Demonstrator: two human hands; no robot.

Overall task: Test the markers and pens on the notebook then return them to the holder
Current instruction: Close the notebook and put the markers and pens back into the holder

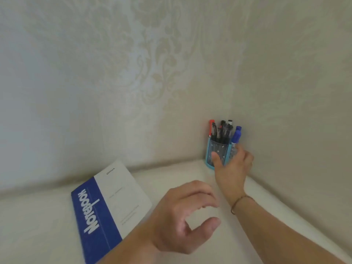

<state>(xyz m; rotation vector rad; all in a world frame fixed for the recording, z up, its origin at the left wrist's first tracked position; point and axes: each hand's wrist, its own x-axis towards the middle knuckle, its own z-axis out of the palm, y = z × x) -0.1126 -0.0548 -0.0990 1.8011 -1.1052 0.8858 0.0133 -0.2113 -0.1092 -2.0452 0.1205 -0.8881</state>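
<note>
A closed notebook (110, 208) lies flat on the white table (38, 225), just left of the left hand (187, 216). That hand hovers palm-down above the table, fingers curved toward the thumb in a loose ring, holding nothing. Beyond it, the right arm reaches forward to the corner of the wall (171, 63), a thin bracelet (239, 203) at the wrist. The right hand (231, 166) wraps around the blue holder (217, 151), thumb across its front, fingers behind. Pens (222, 130) and markers stand upright in the holder, above the right hand.
</note>
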